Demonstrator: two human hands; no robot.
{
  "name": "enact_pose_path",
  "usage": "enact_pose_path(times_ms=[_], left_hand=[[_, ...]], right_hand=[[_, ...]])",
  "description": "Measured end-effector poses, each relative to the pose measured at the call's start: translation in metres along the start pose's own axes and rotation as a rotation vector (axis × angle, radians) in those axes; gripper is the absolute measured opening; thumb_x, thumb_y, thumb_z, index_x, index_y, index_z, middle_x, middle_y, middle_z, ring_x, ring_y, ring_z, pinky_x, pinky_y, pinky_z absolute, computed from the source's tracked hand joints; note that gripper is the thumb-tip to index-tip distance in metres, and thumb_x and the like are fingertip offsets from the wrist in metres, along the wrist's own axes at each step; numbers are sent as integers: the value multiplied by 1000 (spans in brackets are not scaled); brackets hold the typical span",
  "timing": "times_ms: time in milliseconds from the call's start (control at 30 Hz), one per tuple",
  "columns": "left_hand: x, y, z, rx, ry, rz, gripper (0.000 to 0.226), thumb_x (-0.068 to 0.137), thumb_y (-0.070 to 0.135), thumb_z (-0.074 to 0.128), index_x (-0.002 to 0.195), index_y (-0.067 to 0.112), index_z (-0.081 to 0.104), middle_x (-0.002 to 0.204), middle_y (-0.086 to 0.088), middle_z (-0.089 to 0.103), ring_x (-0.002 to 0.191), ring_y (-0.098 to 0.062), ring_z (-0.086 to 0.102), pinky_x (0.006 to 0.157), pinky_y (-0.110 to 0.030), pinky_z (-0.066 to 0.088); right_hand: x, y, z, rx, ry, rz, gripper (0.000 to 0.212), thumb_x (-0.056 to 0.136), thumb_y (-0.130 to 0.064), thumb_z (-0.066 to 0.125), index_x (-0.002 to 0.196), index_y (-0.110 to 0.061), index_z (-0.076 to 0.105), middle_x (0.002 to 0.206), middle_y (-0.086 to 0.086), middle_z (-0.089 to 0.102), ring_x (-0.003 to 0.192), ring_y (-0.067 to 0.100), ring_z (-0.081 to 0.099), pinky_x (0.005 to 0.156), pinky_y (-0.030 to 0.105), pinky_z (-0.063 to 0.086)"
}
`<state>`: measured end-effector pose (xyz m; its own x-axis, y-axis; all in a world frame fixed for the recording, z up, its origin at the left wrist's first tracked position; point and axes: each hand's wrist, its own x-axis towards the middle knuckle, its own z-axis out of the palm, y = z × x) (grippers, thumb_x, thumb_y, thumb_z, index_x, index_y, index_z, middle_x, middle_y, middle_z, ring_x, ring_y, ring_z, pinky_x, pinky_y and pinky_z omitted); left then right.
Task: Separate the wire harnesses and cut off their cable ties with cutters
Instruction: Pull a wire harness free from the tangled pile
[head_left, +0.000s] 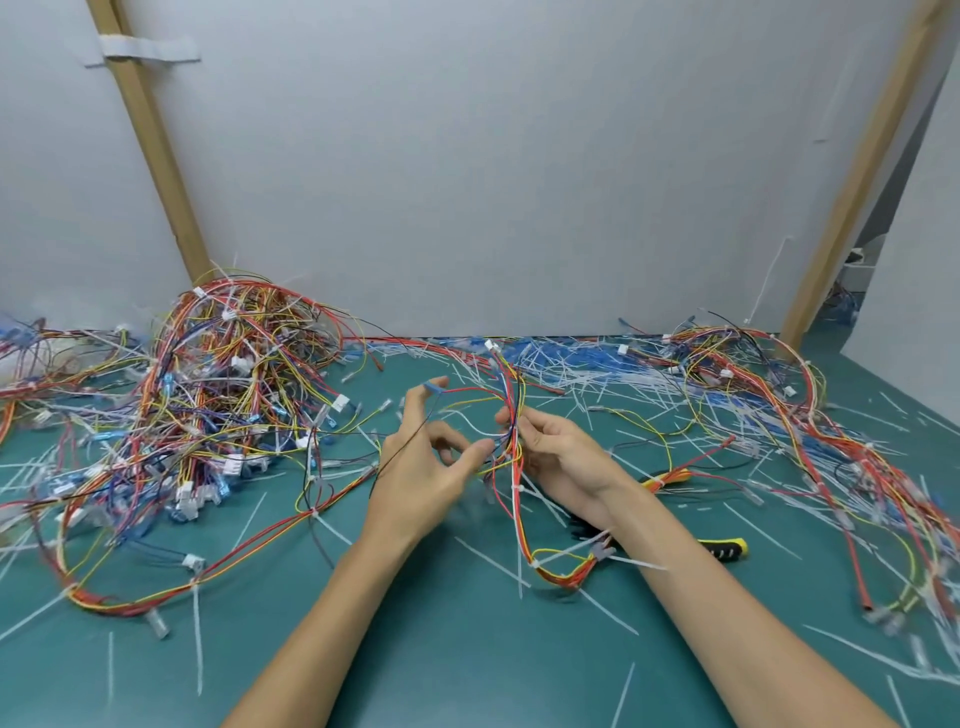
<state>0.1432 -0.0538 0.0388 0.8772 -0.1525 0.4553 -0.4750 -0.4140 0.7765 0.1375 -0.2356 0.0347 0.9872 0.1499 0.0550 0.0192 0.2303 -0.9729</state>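
A wire harness (514, 462) of red, yellow and blue wires rises between my two hands over the green mat (467, 649). My right hand (558, 457) pinches the bundle near its middle with curled fingers. My left hand (426, 467) is spread, its thumb against the wires and a thin black wire draped over it; a blue terminal (435, 385) sits at a fingertip. White cable ties (517, 488) still bind the harness lower down. The cutters (724, 548), with yellow and black handles, lie on the mat behind my right forearm, partly hidden.
A big tangled pile of harnesses (223, 395) fills the left of the mat. Another pile (779, 405) lies at the right. Cut white ties and blue terminals (571, 358) are strewn along the back wall. A loose harness loop (156, 597) lies at the front left.
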Motion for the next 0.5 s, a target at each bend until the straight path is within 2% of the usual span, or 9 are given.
enact_pose_path(times_ms=[67,167,200,300,367,433,500], left_hand=[[2,4,-5,-38,-6,3,52,82,30,80,123,31,48,91,20,72,83,-5,61,87,-28,43],[12,9,-24,-282,10,-59,28,95,22,67,122,22,60,105,5,74,96,-11,68,86,-30,52],[16,9,-33,-316,-33,-95,24,99,22,60,122,19,63,106,2,75,99,-13,69,85,-28,54],[24,14,-59,-223,-375,-192,31,105,25,44,125,11,64,110,0,74,108,-18,69,90,-22,55],[32,26,-74,-200,-517,-210,34,104,22,45,133,10,58,118,1,72,115,-14,67,98,-20,52],[42,47,-95,-161,-646,-162,44,101,25,51,144,18,47,130,9,66,122,-1,60,106,-21,45],[53,70,-118,-96,-811,-89,59,92,36,59,148,30,40,138,23,58,129,8,50,113,-23,37]], right_hand=[[0,0,1,16,33,12,15,102,-10,44,102,-12,59,81,5,48,70,17,42,68,31,35],[-1,-3,3,-50,126,-1,20,105,-7,40,96,-14,57,76,0,50,70,18,45,64,30,35],[-2,-4,6,-94,145,-11,23,106,-6,39,95,-14,57,79,0,53,71,18,49,63,29,36],[-9,-9,11,-234,196,-43,28,107,-3,36,92,-15,58,91,1,63,75,16,62,63,24,45],[-12,-19,13,-326,222,-70,29,107,-4,37,91,-14,59,90,4,67,79,19,68,66,22,48],[-10,-39,17,-344,225,-132,29,108,-6,36,90,-15,57,82,2,69,76,20,69,67,24,48],[-3,-64,21,-335,259,-208,29,108,-9,35,89,-17,55,74,-2,68,64,11,68,60,19,46]])
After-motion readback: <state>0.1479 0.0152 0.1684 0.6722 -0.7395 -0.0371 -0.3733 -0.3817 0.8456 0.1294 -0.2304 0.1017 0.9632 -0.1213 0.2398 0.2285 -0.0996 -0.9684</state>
